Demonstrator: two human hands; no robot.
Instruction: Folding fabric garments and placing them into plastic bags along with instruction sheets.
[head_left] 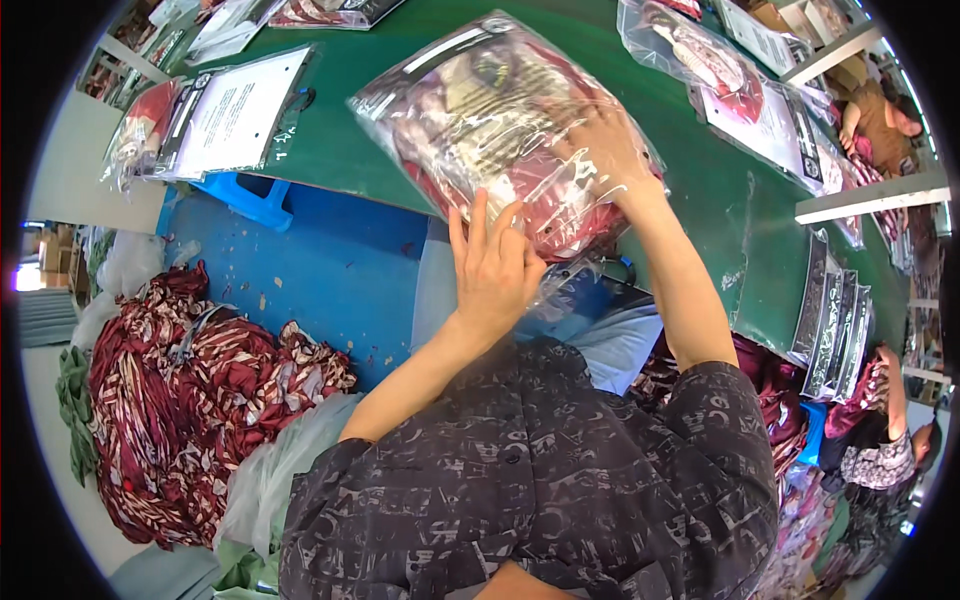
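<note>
A clear plastic bag point(480, 130) with a dark printed strip along its far left edge lies tilted on the green table. Inside it is a folded red and cream patterned garment point(545, 205). My right hand point(600, 150) reaches in under the plastic, fingers stretched out flat over the garment; the film's shine blurs them. At the near edge of the bag, my left hand point(492, 270) has some fingers extended against the plastic. Its forefinger bends in at the loose lip of the bag, and its thumb is mostly hidden.
The green table point(390, 75) holds more bagged garments point(700, 50) and white printed sheets in sleeves point(235, 110). A large heap of red patterned cloth point(200, 400) lies at the left, beside a blue surface point(300, 270). White bars point(870, 198) and other people point(880, 125) are at the right.
</note>
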